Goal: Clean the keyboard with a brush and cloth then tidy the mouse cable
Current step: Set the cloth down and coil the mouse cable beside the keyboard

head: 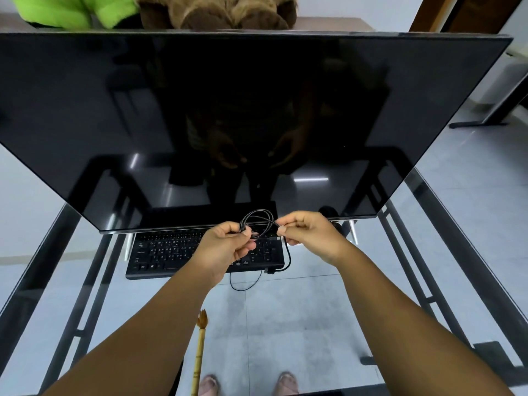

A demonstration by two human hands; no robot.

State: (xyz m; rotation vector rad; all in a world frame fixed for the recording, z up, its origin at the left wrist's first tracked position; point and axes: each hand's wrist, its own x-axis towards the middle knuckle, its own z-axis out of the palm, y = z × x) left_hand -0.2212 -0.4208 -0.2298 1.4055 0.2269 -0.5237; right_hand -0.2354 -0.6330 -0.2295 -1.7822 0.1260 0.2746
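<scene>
A black keyboard (165, 252) lies on the glass desk (314, 324) under the monitor's lower edge. Above its right half, both hands hold a coiled black mouse cable (257, 220). My left hand (225, 247) pinches the left side of the loops between thumb and fingers. My right hand (308, 232) pinches the right side of the coil. A loose length of cable (245, 284) hangs down past the keyboard's front edge to the desk. A bamboo-handled brush (200, 347) lies on the glass near me. I see no cloth, and the mouse itself is mostly hidden behind my right hand.
A large dark monitor (228, 110) fills the upper view, tilted over the keyboard. A brown plush toy (217, 10) and a green garment (74, 10) sit behind it. The desk's black frame bars (445, 267) run along both sides. My feet show through the glass.
</scene>
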